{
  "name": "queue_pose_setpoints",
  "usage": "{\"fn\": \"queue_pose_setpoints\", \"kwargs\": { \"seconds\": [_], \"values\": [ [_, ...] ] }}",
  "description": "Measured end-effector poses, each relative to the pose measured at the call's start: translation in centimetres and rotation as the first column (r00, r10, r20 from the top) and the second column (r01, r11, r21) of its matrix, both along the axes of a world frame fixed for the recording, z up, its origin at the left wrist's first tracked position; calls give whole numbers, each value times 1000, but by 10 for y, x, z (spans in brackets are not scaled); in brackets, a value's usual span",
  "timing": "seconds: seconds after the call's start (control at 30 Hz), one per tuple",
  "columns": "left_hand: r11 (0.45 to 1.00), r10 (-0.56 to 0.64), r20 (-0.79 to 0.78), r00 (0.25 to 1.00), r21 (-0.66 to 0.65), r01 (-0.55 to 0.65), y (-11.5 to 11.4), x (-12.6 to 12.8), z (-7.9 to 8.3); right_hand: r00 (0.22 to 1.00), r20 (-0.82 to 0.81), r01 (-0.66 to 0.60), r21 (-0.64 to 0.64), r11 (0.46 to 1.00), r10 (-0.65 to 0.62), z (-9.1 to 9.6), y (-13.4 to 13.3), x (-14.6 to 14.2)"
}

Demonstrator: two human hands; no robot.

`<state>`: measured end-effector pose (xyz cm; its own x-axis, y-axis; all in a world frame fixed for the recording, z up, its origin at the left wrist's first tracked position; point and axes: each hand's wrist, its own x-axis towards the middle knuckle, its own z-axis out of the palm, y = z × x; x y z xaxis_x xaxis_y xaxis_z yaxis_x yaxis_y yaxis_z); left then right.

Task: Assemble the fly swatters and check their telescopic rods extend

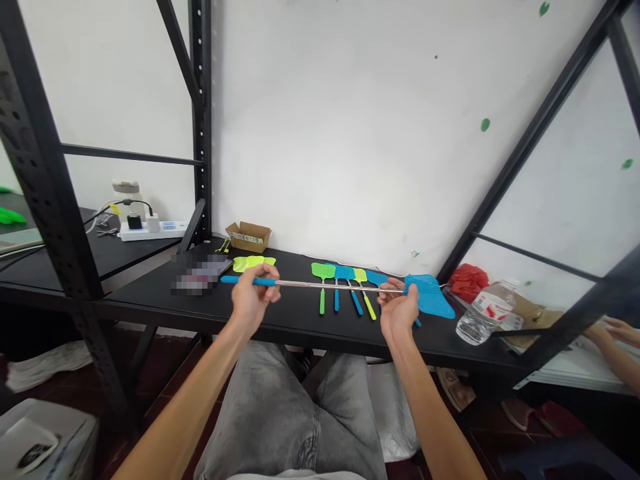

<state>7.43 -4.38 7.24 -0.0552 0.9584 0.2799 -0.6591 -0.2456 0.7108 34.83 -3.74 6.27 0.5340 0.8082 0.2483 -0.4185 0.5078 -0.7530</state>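
Observation:
A blue fly swatter with a long extended metal rod is held level across the front of me, above the black table. My left hand is closed around its blue handle. At the other end my right hand grips the rod just beside the blue paddle. Behind the rod several shorter swatters lie in a row, among them a green one and a yellow one. Yellow swatter heads lie beyond my left hand.
An open cardboard box stands at the back left. To the right are a clear plastic bottle and a red plastic bag. Black metal posts rise on both sides. At the far right edge another person's hands show.

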Motion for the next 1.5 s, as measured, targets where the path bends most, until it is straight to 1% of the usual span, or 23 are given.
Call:
{"fn": "queue_pose_setpoints", "kwargs": {
  "seconds": [0.1,0.13,0.2,0.3,0.37,0.47,0.53,0.6,0.73,0.83,1.03,1.17,1.23,1.3,1.37,1.4,1.43,1.5],
  "values": [
    [990,-136,-45,990,18,137,-5,18,-4,996,37,-83,50,995,81,0,-7,-26],
    [987,-156,-57,986,24,158,-6,21,-4,994,48,-99,63,993,96,0,-9,-32],
    [987,-156,-88,984,34,159,-8,20,-3,990,69,-126,66,990,122,0,-11,-39],
    [987,-140,-196,971,44,152,-8,9,1,987,73,-149,41,988,146,2,-11,-34],
    [990,-116,-256,960,48,133,-6,1,3,992,39,-118,38,992,116,6,-9,-23],
    [998,-39,-257,966,35,50,-4,-5,4,999,-4,-44,32,999,44,14,-8,-6],
    [1000,9,-260,966,22,-3,-2,-5,2,1000,18,-13,44,999,12,18,-10,2],
    [1000,7,-287,958,21,-1,-1,-1,-1,998,66,-3,77,997,-2,22,-11,5],
    [996,-62,-322,945,35,77,-2,11,-8,995,99,9,111,994,-20,24,-11,5],
    [995,-52,-332,942,57,76,-6,16,-9,995,95,31,97,995,-40,25,-9,4],
    [991,-40,-279,959,109,73,-12,17,-2,996,81,25,120,993,-34,27,-9,-7],
    [992,-15,-257,966,118,47,-15,14,3,995,101,8,140,990,-22,25,-12,-16],
    [992,-9,-260,965,118,41,-17,14,4,993,114,-4,126,992,-11,24,-11,-15],
    [991,-23,-290,957,121,60,-19,15,4,993,117,-8,109,994,-5,25,-10,-8],
    [985,-58,-385,921,129,116,-23,17,5,995,98,1,92,996,-10,28,-9,4],
    [979,-67,-463,884,141,148,-26,19,6,996,82,10,85,996,-17,31,-9,12],
    [971,-55,-554,831,163,173,-29,20,7,997,68,22,82,996,-28,34,-10,19],
    [950,40,-725,687,242,200,-35,24,7,997,59,46,89,995,-51,42,-10,30]
  ]
}}
